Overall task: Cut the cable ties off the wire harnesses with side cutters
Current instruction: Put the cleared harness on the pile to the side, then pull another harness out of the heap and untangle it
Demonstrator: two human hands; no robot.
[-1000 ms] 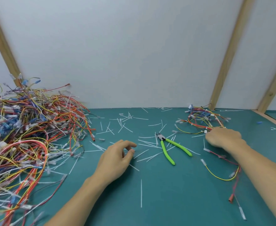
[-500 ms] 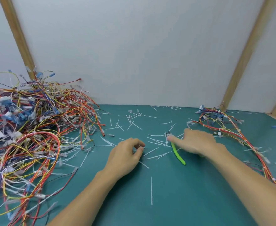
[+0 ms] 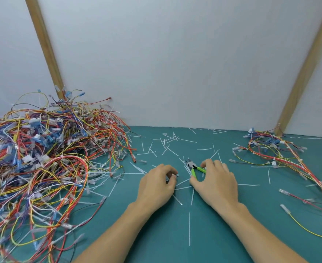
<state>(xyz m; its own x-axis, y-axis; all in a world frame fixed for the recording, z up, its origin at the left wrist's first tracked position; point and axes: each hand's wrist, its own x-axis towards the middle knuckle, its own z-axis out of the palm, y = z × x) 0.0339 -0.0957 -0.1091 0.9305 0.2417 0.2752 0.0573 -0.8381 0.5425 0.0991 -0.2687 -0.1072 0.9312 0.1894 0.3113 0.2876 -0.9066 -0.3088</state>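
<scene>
Right hand is on the side cutters, fingers curling around the green handles. The tool lies on the mat, long axis from head at eleven o'clock to handles at five. Left hand rests just beside at nine, loosely curled, seemingly empty. Big harness pile sits out at nine o'clock.
</scene>
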